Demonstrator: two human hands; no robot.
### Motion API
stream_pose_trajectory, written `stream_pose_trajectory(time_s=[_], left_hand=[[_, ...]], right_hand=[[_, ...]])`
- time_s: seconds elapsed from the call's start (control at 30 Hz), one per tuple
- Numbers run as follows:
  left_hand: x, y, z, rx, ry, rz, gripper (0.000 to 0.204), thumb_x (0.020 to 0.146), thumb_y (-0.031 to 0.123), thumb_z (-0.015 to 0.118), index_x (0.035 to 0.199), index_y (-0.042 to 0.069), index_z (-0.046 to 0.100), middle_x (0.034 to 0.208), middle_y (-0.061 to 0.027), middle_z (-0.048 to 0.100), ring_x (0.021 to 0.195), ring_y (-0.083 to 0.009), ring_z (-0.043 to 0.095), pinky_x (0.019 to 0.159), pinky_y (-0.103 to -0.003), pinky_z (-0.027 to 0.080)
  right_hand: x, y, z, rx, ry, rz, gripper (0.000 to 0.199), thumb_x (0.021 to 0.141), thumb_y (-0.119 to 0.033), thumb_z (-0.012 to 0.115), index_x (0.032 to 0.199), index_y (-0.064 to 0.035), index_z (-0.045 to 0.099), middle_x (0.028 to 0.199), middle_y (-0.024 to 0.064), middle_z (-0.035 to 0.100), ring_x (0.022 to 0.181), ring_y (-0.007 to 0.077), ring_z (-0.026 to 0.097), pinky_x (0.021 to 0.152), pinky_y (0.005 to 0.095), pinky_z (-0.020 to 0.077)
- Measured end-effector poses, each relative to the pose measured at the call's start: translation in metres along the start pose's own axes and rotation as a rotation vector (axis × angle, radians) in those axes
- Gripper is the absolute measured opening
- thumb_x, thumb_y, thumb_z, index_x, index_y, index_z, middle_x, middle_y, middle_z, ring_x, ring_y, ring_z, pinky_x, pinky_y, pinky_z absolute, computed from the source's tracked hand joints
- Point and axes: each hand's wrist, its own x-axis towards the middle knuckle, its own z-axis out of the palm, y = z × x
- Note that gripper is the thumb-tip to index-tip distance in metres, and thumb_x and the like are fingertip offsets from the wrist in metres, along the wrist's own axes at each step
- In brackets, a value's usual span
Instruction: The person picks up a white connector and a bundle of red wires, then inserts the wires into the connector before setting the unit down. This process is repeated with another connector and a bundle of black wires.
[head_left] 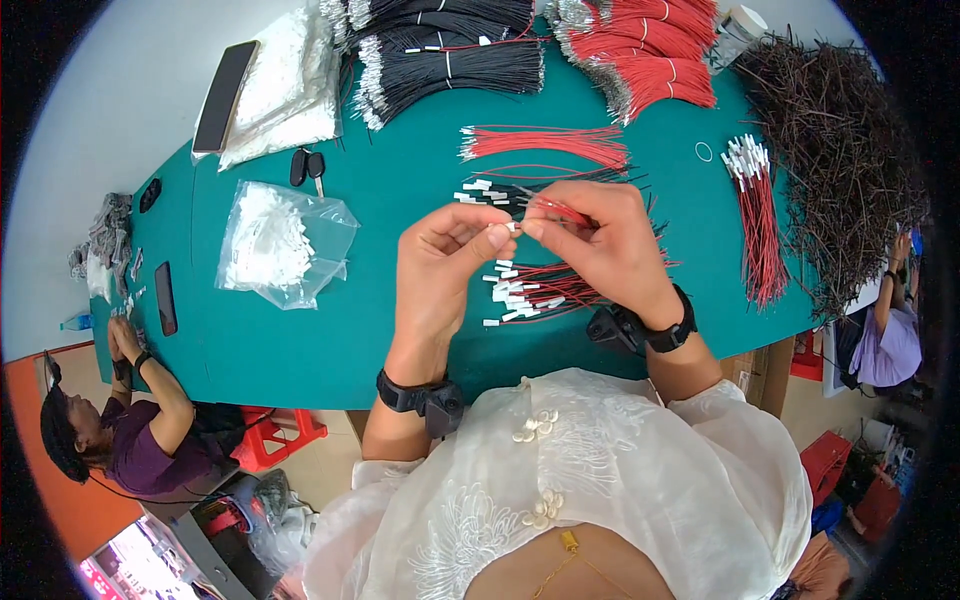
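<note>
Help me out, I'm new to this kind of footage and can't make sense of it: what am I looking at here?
This is one picture from a wide-angle camera worn on a person's head, looking down, so edges bend. The left hand and right hand meet over a green table, pinching a thin red wire with a small white connector between fingertips. Around them lie bundles of red wires and black wires, clear bags of white parts, a dark phone and keys. Another person sits at the table's far left end.
</note>
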Motion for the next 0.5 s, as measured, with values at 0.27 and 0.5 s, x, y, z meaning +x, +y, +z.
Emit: stream_pose_trajectory(time_s=[0.27, 0.5], left_hand=[[0.002, -0.024, -0.021, 0.329, 0.023, 0.02, 0.01, 0.086, 0.004, 0.072, 0.094, 0.0, 0.069, 0.088, -0.0061, 0.07, 0.076, -0.0113, 0.064, 0.068, -0.024, 0.051], [0.0, -0.036, -0.023, 0.911, -0.069, 0.143, 0.013, 0.08, 0.004, 0.075, 0.093, 0.006, 0.072, 0.082, -0.0042, 0.067, 0.075, -0.0137, 0.062, 0.065, -0.026, 0.048]], right_hand=[[-0.01, -0.005, -0.046, -0.377, -0.17, 0.001, 0.014, 0.092, -0.01, 0.062, 0.089, 0.0043, 0.063, 0.068, 0.0158, 0.059, 0.054, 0.0276, 0.05, 0.051, 0.0344, 0.0384], [-0.016, 0.007, -0.056, -0.638, -0.041, 0.022, 0.022, 0.095, -0.015, 0.058, 0.086, 0.0049, 0.057, 0.072, 0.0203, 0.057, 0.064, 0.0402, 0.052, 0.057, 0.0397, 0.0413]])
